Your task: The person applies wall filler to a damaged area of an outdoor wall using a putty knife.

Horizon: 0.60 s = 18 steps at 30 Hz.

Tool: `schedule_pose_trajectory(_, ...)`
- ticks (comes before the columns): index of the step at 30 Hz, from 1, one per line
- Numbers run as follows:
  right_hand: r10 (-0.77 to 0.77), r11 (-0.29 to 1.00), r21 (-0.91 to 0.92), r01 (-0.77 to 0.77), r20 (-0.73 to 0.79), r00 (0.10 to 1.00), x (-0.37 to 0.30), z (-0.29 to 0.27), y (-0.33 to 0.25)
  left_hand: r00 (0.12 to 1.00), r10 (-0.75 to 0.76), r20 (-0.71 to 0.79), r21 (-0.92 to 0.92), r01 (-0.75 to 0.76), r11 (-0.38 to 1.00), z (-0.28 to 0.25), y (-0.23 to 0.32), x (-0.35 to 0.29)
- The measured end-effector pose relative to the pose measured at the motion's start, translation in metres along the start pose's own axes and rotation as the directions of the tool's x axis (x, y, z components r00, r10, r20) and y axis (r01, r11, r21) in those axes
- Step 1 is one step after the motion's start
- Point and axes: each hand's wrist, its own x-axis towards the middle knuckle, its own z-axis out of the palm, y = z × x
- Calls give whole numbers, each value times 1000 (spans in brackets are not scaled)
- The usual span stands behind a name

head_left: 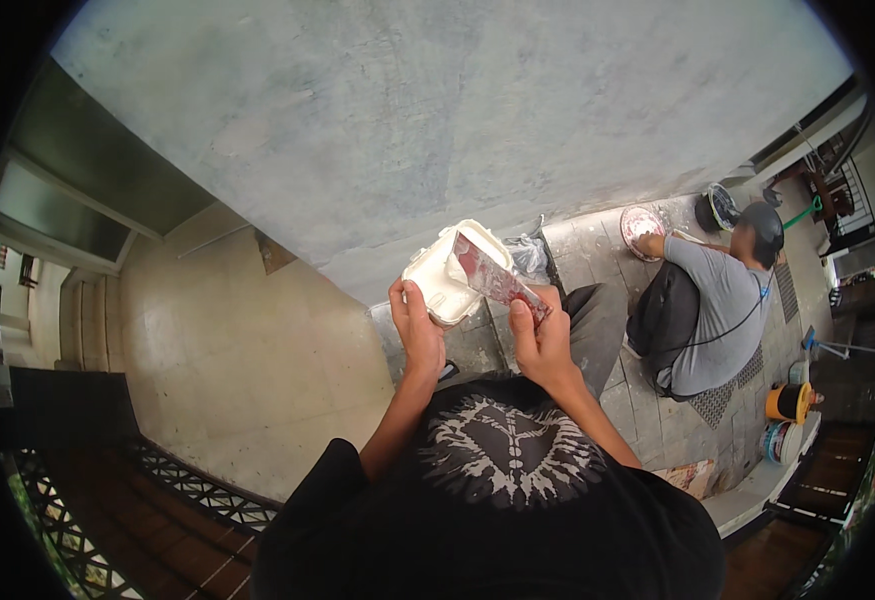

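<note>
My left hand (420, 335) grips the near left side of a white plastic tub (423, 268), its thumb on the rim. Off-white paste (444, 293) coats the inside of the tub. In my right hand (546, 345) is a putty knife (481, 272), its broad blade smeared with white and reddish residue. The blade reaches over the right part of the tub, and a lump of paste shows at its left edge. My fingers hide much of the knife's handle. Both hands are in front of my chest, close to the grey wall.
A plastered grey wall (437, 110) rises ahead. To the right, a person in a grey shirt (722, 320) crouches with a hand at a round, white-smeared container (641, 232). A black bucket (717, 207) stands beyond it. Crumpled plastic (528, 257) lies beside the tub. Paint pails (787, 402) stand farther right.
</note>
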Motion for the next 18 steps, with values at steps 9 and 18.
schedule_pose_trajectory(9,-398,887,-199,418,133,908,37,-10,-14,997,62,36,-11,-62,998,14,-2,8)
schedule_pose_trajectory(18,-159,981,-78,175,180,971,68,-37,-9,985,159,63,-23,-157,987,27,-10,20)
